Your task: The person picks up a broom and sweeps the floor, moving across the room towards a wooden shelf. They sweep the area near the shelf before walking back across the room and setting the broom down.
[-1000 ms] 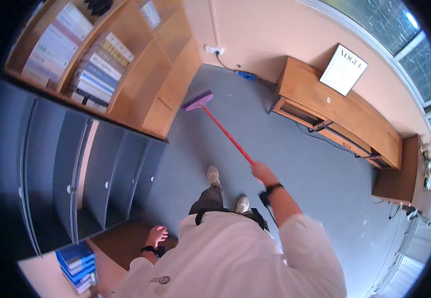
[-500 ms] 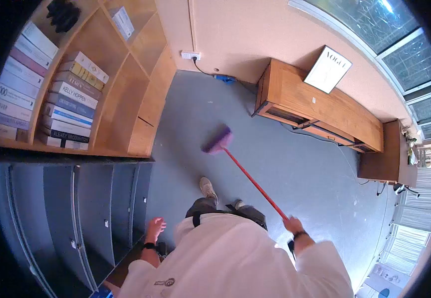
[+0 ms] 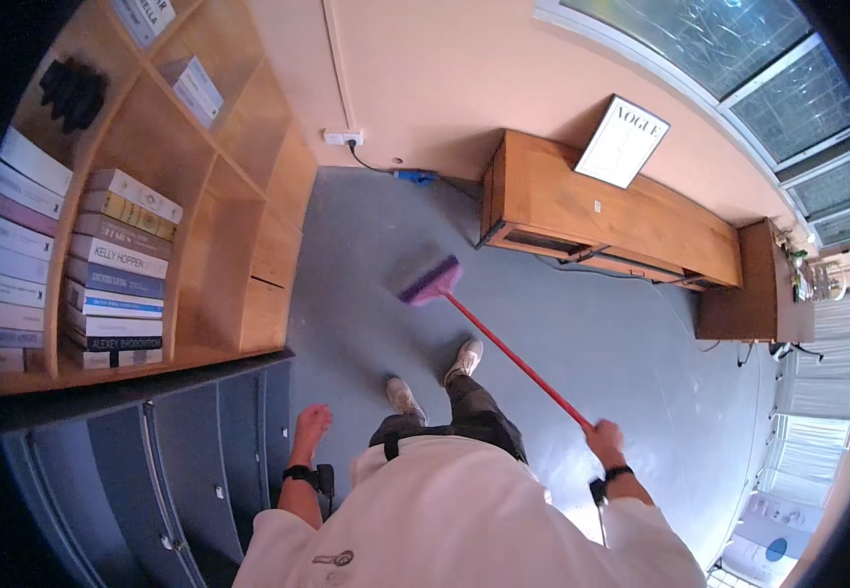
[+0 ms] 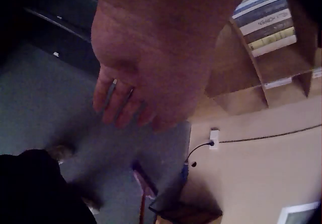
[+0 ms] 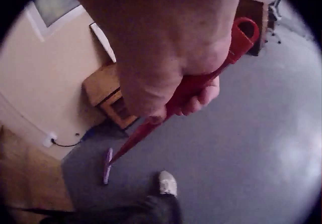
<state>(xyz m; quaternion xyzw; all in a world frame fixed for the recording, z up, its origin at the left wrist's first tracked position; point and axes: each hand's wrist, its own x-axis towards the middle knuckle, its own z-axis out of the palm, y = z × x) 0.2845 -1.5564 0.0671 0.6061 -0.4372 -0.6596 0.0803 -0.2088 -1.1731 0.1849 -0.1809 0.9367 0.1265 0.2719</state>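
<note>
A broom with a red handle [image 3: 518, 361] and a purple head [image 3: 433, 281] slants across the grey floor. My right hand [image 3: 605, 441] grips the handle near its upper end. In the right wrist view the fingers [image 5: 201, 101] curl round it, and the loop at the handle's end [image 5: 246, 30] sticks out behind the hand. The broom head lies out ahead of my shoes. My left hand [image 3: 313, 423] hangs at my side beside the dark cabinets, holding nothing. Its fingers [image 4: 123, 103] are loosely bent in the left wrist view.
On the left stand a wooden bookshelf [image 3: 204, 323] with stacked books [image 3: 121, 269] and dark grey cabinets [image 3: 190, 441]. A low wooden cabinet [image 3: 543, 181] with a framed print [image 3: 623, 142] is along the wall. A cable with a blue plug block [image 3: 415, 176] lies at the wall's foot.
The broom head has swept away from the bookshelf, rightward and nearer my feet. My right hand has moved right and back with the handle. My body has turned and my feet have stepped.
</note>
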